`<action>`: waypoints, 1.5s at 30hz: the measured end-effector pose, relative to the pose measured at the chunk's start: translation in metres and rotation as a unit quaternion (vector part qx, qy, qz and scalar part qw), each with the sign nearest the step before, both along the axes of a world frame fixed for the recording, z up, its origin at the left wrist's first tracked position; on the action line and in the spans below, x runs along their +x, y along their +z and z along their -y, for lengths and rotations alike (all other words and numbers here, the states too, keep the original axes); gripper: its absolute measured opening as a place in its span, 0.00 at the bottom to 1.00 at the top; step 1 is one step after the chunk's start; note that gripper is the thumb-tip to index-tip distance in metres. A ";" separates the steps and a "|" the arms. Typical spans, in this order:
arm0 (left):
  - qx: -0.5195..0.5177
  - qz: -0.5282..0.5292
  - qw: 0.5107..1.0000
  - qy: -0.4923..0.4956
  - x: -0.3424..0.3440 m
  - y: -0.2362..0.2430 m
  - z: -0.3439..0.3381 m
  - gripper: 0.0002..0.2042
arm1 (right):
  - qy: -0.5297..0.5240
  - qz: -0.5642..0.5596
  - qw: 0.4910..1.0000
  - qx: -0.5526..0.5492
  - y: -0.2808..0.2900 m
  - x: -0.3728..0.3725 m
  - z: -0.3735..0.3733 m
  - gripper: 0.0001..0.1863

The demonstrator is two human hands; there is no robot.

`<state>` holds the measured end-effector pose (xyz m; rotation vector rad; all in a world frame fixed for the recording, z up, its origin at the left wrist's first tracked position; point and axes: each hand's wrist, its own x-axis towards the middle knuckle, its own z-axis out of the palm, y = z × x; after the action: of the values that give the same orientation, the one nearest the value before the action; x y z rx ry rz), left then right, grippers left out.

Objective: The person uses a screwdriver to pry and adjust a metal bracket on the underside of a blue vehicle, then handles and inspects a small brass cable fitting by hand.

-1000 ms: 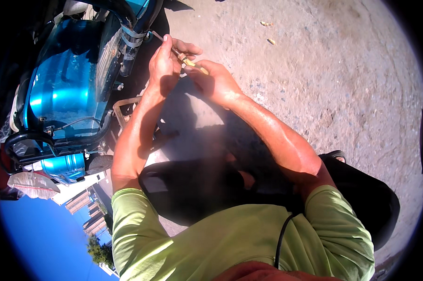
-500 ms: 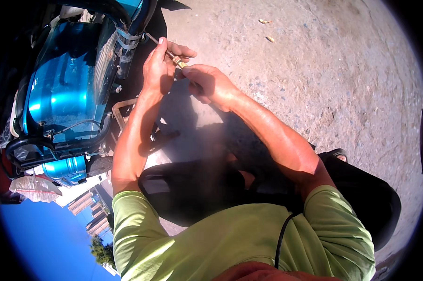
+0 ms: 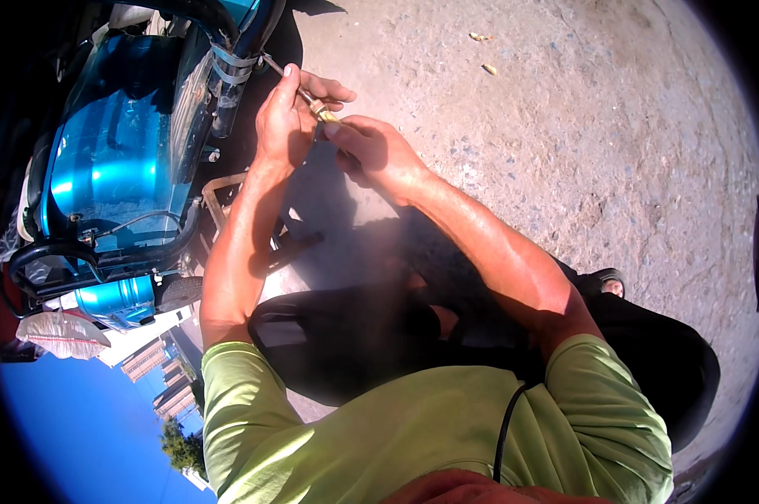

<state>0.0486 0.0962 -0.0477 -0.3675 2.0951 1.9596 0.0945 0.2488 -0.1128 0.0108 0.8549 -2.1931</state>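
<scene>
Motorcycle fuel tank (image 3: pixel 115 168): glossy blue painted metal, mirror-bright. Thin cable (image 3: pixel 291 80): dull metal, brass-coloured fitting (image 3: pixel 327 114) at its end. Ground (image 3: pixel 581 143): rough, gritty, matt. Shirt (image 3: pixel 379 437): matt yellow-green cloth.

One head-worn fisheye camera looks steeply down over the person's lime-green shirt (image 3: pixel 413 437), close to both forearms. It faces the sandy, gravelly ground (image 3: pixel 581 134); the shiny blue motorcycle body (image 3: pixel 115 168) fills its left, and edges bend at the dark rim.
</scene>
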 end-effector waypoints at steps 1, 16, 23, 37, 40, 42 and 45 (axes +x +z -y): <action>-0.001 0.001 1.000 -0.005 0.000 0.000 0.001 0.23 | 0.000 0.000 1.000 0.000 0.000 0.000 0.000 0.19; 0.007 0.014 1.000 -0.006 -0.002 -0.003 0.002 0.25 | 0.111 0.245 0.869 -0.415 -0.024 -0.006 -0.004 0.17; -0.017 0.003 1.000 0.002 0.000 -0.002 -0.004 0.24 | 0.038 0.030 0.993 -0.108 -0.013 -0.008 -0.010 0.18; -0.017 -0.009 1.000 0.013 0.000 0.001 -0.009 0.22 | 0.123 0.248 0.837 -0.471 -0.029 0.001 -0.002 0.21; 0.014 -0.004 1.000 0.006 -0.003 -0.003 -0.002 0.22 | 0.081 0.194 0.925 -0.316 -0.023 0.003 0.009 0.20; 0.032 -0.005 0.999 0.008 0.000 -0.006 0.009 0.23 | 0.035 0.074 0.984 -0.160 0.008 0.001 -0.004 0.20; -0.002 -0.021 1.000 0.009 0.001 -0.003 -0.005 0.23 | -0.062 -0.136 0.984 0.094 0.009 0.008 0.000 0.19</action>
<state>0.0492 0.1010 -0.0506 -0.3500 2.1289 1.9900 0.1027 0.2487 -0.1037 -0.1512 1.2423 -2.2542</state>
